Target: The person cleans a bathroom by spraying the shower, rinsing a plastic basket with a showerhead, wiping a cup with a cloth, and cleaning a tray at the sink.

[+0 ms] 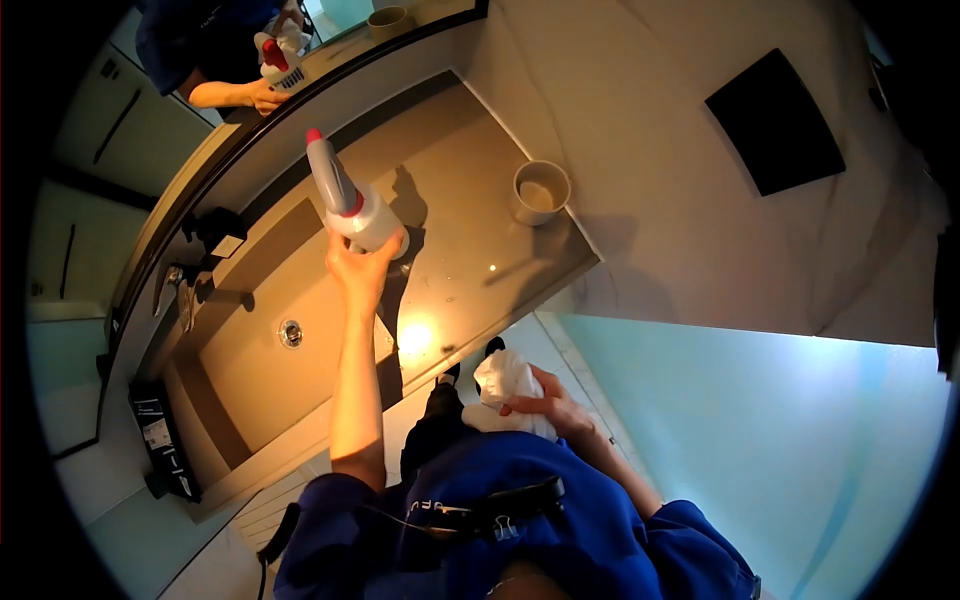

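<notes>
My left hand is wrapped round the white body of a spray bottle with a grey head and red nozzle. It holds the bottle over the brown countertop, to the right of the sink basin; whether the base touches the counter I cannot tell. Close to my body, my right hand grips a bunched white cloth, part of which hangs down against my blue shirt. The fingers under the cloth are partly hidden.
A beige cup stands at the counter's right end, by the marble-look wall. Beyond the basin are a faucet and a mirror. A black tray with small packets sits at left. A black panel is on the wall.
</notes>
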{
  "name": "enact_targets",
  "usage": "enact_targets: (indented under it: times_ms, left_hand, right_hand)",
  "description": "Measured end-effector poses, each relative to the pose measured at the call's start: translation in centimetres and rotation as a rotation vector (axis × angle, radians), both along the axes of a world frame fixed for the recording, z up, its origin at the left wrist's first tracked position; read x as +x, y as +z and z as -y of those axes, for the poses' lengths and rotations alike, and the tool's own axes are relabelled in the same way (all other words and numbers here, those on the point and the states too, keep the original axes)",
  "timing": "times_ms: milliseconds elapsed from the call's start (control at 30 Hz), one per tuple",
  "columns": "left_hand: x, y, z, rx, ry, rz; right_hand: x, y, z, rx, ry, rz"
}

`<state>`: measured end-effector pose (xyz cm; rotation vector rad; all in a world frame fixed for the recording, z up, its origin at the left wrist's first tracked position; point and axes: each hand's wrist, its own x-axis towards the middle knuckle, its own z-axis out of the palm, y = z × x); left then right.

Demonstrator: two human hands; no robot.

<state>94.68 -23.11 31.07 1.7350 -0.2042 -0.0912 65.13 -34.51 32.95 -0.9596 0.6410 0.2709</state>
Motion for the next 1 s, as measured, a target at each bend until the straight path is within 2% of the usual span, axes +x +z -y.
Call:
enact_targets:
  times_ms: [100,200,267,433,600,633,667,733,767,833,900,933,967,1000]
  left_hand:
    - [1.3,-0.7,2.1,0.017,-0.019,0.152]
    - [2.8,-1.4,6.0,-0.156,-0.133,0.171]
    - [3.2,-0.8,9.4,-0.212,-0.208,0.197]
    - [4.3,-2.3,16.8,-0.170,-0.232,0.231]
    - [5.1,-2.1,18.7,-0.114,-0.234,0.310]
    - [4.5,-1.6,17.8,-0.046,-0.148,0.382]
    - [3.2,-0.5,16.2,0.040,-0.060,0.421]
    - [-0.2,0.9,12.0,-0.147,-0.166,0.194]
    - [-2.2,-1.0,9.8,-0.424,-0.400,-0.283]
    - [-9.7,-1.2,4.8,-0.689,-0.823,-0.461]
    - [-15.6,-0.9,2.3,-0.492,-0.867,-0.554]
    - [-18.5,-0.7,1.0,-0.394,-0.893,-0.597]
    - [-19.2,0.8,0.4,-0.608,-0.686,-0.746]
    - [-19.7,-1.1,0.0,-0.585,-0.600,-1.072]
  right_hand:
    - [-0.1,1.2,-0.1,-0.042,-0.033,-0.013]
    - [-1.8,-0.6,0.1,0.016,-0.160,-0.093]
    - [-2.1,-0.5,0.3,-0.036,-0.191,-0.085]
    - [-2.7,-0.4,0.3,-0.007,-0.248,-0.108]
    - [-1.9,0.9,0.8,-0.016,-0.231,-0.212]
    - [-2.3,0.4,1.0,-0.077,-0.190,-0.197]
    - [-2.5,0.4,1.3,-0.008,-0.287,-0.090]
    - [-2.4,0.2,2.1,0.151,-0.497,0.118]
    - [-2.1,-0.1,2.7,0.335,-0.576,0.158]
    - [-1.0,-1.5,4.7,0.044,-0.337,0.226]
    - [4.8,3.4,5.0,-0.715,0.211,0.475]
    - [7.1,5.2,5.9,-1.061,0.508,0.485]
    - [9.1,5.2,6.3,-1.258,0.340,0.487]
    - [13.3,6.7,7.5,-1.627,0.056,0.724]
